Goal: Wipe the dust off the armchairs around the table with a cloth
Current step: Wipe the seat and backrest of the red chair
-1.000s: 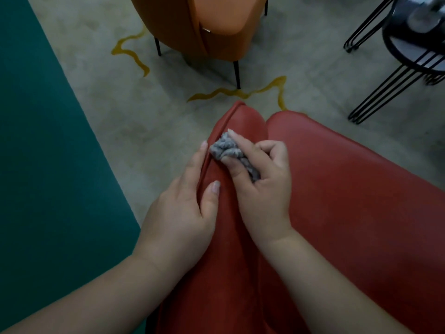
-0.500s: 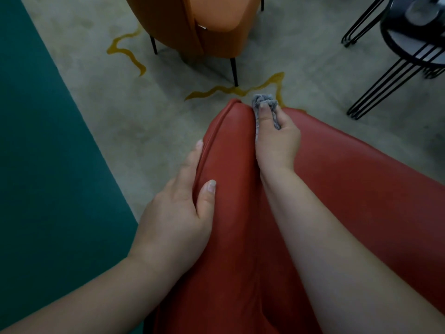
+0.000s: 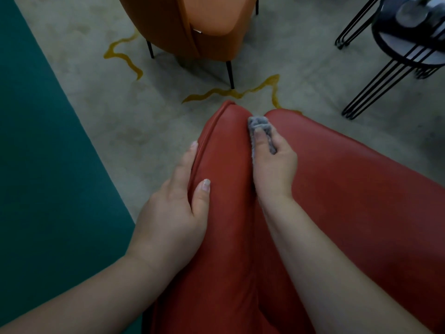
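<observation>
- Floor [image 3: 101, 131]: pale, with a wavy yellow line; a teal area runs along the left edge.
- Red chair [image 3: 361, 201]: fills the lower right. Its left arm pad [image 3: 226, 165] runs lengthwise away from the viewer, and a crease separates the pad from the seat cushion.
- Orange chair [image 3: 192, 22]: stands beyond, on dark legs, well apart from the red one; no cloth or hand is on it.
- Counter [image 3: 409, 44]: black, wire-legged, at the upper right, with blurred items on top.
- Left hand [image 3: 173, 213]: grips the near half of the pad, thumb on top, fingers [image 3: 190, 157] curled over the outer edge.
- Right hand [image 3: 274, 169]: sits in the crease, further along than the left; its fingers are clamped on the cloth.
- Cloth [image 3: 261, 126]: grey and bunched, pressed into the crease near the pad's far tip, poking out ahead of the fingertip.
- Judgement: the crease's long axis points straight ahead and back. Little run is left forward, so the next stroke probably returns toward the body. The right hand does the wiping; the left only steadies.
</observation>
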`<action>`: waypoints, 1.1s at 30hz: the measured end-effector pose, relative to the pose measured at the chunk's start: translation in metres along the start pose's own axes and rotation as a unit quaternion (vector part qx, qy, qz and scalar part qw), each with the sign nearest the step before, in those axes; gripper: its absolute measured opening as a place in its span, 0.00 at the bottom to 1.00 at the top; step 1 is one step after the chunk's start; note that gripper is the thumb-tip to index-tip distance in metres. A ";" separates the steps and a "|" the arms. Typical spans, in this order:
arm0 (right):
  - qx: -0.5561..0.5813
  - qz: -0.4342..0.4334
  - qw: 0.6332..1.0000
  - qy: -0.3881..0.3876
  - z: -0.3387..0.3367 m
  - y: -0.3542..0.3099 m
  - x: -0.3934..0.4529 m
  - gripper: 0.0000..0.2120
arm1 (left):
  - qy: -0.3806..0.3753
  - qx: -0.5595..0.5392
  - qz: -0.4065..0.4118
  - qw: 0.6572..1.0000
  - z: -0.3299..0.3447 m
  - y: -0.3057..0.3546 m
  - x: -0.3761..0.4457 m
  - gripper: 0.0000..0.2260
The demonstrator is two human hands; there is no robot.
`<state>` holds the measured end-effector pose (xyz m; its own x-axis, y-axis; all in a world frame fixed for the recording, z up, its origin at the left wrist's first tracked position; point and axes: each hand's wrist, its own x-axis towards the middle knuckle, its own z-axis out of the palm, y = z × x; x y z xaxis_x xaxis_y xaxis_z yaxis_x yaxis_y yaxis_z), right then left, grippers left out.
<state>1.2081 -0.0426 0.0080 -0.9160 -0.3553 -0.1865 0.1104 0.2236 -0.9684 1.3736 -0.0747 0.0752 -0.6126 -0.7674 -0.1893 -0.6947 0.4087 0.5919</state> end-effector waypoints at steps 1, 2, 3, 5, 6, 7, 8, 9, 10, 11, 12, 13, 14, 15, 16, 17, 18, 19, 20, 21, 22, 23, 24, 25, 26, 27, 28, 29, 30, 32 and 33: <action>-0.023 -0.031 0.999 -0.015 -0.004 -0.003 -0.011 0.14 | 0.004 0.002 0.002 1.000 0.000 0.000 0.001 0.26; -0.044 -0.051 0.997 -0.032 -0.008 -0.005 -0.022 0.15 | 0.005 0.004 0.003 1.000 0.000 0.001 0.001 0.26; -0.056 -0.066 0.995 -0.049 -0.013 -0.006 -0.033 0.16 | 0.005 0.006 0.003 1.000 0.000 0.001 0.002 0.26; -0.063 -0.085 0.992 -0.071 -0.024 -0.005 -0.055 0.18 | 0.004 0.010 -0.001 1.000 0.000 0.002 0.002 0.26; -0.061 -0.089 0.991 -0.076 -0.030 -0.005 -0.066 0.19 | 0.004 0.010 -0.006 1.000 0.000 0.003 0.001 0.26; -0.061 -0.093 0.991 -0.081 -0.036 -0.004 -0.076 0.19 | 0.006 0.011 -0.012 1.000 0.000 0.003 0.001 0.26; -0.065 -0.098 0.989 -0.087 -0.042 -0.003 -0.085 0.20 | 0.006 0.014 -0.015 1.000 0.000 0.004 0.002 0.26; -0.074 -0.104 0.987 -0.097 -0.048 -0.001 -0.093 0.20 | 0.005 0.018 -0.017 1.000 0.000 0.004 0.002 0.26; -0.082 -0.105 0.985 -0.108 -0.054 0.000 -0.100 0.20 | 0.004 0.022 -0.020 1.000 0.000 0.004 0.002 0.26; -0.085 -0.097 0.985 -0.117 -0.060 0.000 -0.105 0.21 | 0.002 0.022 -0.022 1.000 0.000 0.004 0.002 0.25; -0.083 -0.083 0.985 -0.123 -0.064 -0.001 -0.108 0.21 | -0.001 0.020 -0.024 0.999 0.000 0.004 0.002 0.25; -0.082 -0.068 0.986 -0.125 -0.068 -0.002 -0.110 0.21 | -0.005 0.019 -0.026 0.999 0.000 0.005 0.002 0.25; -0.082 -0.055 0.988 -0.122 -0.071 -0.006 -0.112 0.21 | -0.011 0.021 -0.027 0.999 -0.001 0.005 0.002 0.25; -0.083 -0.046 0.989 -0.116 -0.074 -0.009 -0.112 0.21 | -0.019 0.025 -0.028 0.999 -0.002 0.006 0.003 0.26; -0.083 -0.039 0.990 -0.110 -0.077 -0.013 -0.113 0.20 | -0.028 0.029 -0.030 0.999 -0.004 0.007 0.003 0.26; -0.082 -0.035 0.990 -0.104 -0.080 -0.017 -0.113 0.19 | -0.038 0.033 -0.034 0.998 -0.005 0.009 0.003 0.26; -0.086 -0.032 0.991 -0.102 -0.083 -0.022 -0.113 0.19 | -0.049 0.037 -0.039 0.997 -0.008 0.010 0.003 0.27; -0.092 -0.030 0.990 -0.101 -0.087 -0.026 -0.113 0.19 | -0.062 0.042 -0.044 0.996 -0.011 0.011 0.002 0.27; -0.100 -0.028 0.989 -0.102 -0.091 -0.029 -0.114 0.19 | -0.077 0.050 -0.046 0.995 -0.014 0.013 0.000 0.28; -0.105 -0.028 0.989 -0.102 -0.095 -0.032 -0.115 0.19 | -0.091 0.062 -0.046 0.993 -0.018 0.014 -0.003 0.29; -0.109 -0.028 0.988 -0.101 -0.100 -0.036 -0.116 0.19 | -0.103 0.078 -0.042 0.991 -0.022 0.015 -0.008 0.29; -0.117 -0.028 0.988 -0.101 -0.106 -0.039 -0.117 0.19 | -0.111 0.097 -0.038 0.988 -0.027 0.015 -0.015 0.30; -0.130 -0.027 0.986 -0.102 -0.111 -0.043 -0.119 0.19 | -0.117 0.115 -0.036 0.986 -0.032 0.015 -0.024 0.30; -0.145 -0.025 0.984 -0.102 -0.117 -0.047 -0.123 0.19 | -0.123 0.133 -0.037 0.983 -0.036 0.014 -0.033 0.30; -0.158 -0.021 0.982 -0.101 -0.122 -0.051 -0.128 0.19 | -0.130 0.152 -0.038 0.979 -0.041 0.013 -0.044 0.29; -0.166 -0.018 0.981 -0.097 -0.128 -0.055 -0.135 0.19 | -0.135 0.173 -0.035 0.975 -0.045 0.012 -0.055 0.29; -0.171 -0.018 0.981 -0.092 -0.133 -0.059 -0.141 0.19 | -0.137 0.192 -0.030 0.971 -0.049 0.012 -0.067 0.28; -0.175 -0.019 0.980 -0.091 -0.138 -0.064 -0.147 0.18 | -0.137 0.208 -0.022 0.968 -0.054 0.012 -0.079 0.28; -0.182 -0.022 0.978 -0.097 -0.143 -0.070 -0.153 0.18 | -0.134 0.219 -0.012 0.966 -0.060 0.012 -0.090 0.27; -0.206 -0.026 0.971 -0.122 -0.149 -0.083 -0.164 0.16 | -0.132 0.237 0.004 0.962 -0.069 0.011 -0.108 0.26; -0.216 -0.020 0.968 -0.129 -0.151 -0.089 -0.171 0.16 | -0.137 0.244 0.010 0.960 -0.074 0.009 -0.116 0.26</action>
<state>1.2965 0.1351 0.1507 -0.7837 -0.5735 -0.2384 -0.1457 0.5429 -0.8271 1.4659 -0.0187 0.1604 -0.6568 -0.6256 -0.4209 -0.7350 0.6559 0.1720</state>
